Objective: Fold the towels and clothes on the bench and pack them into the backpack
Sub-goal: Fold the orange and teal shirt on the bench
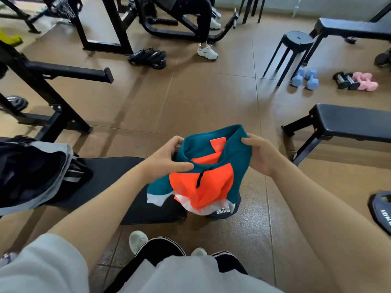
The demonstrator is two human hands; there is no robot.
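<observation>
At the centre of the frame, a teal, orange and white garment [206, 172] hangs in the air, held up by both hands above the end of a black bench [118, 176]. The left hand [167, 159] pinches its teal collar edge between thumb and curled fingers; the right hand [259, 153] grips the opposite teal edge, fingers wrapped behind the cloth. At the left edge, an open black and grey backpack [36, 176] sits on the bench. A black weight plate [380, 210] lies at the right edge.
</observation>
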